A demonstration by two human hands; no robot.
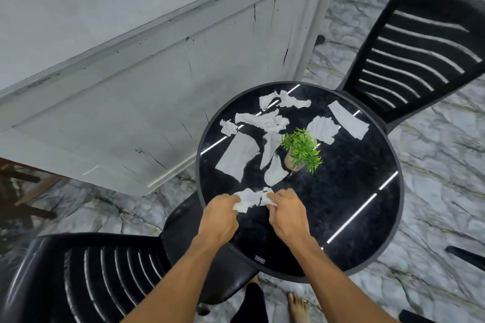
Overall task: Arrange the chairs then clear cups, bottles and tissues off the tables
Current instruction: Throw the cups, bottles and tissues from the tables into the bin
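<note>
Chairs of black slatted plastic stand at two sides: the far chair against the upper right edge of the round table, the near chair at the lower left with its seat partly under the rim. Between them the glossy black tabletop sits on a grey marbled floor, beside a white panelled door. Loose tissues, flat or torn and crumpled, lie scattered over the tabletop's far half, several just beside a small green potted plant near the centre. At the near edge, the left hand and right hand meet, their fingers curled and pinching a crumpled tissue between them.
</note>
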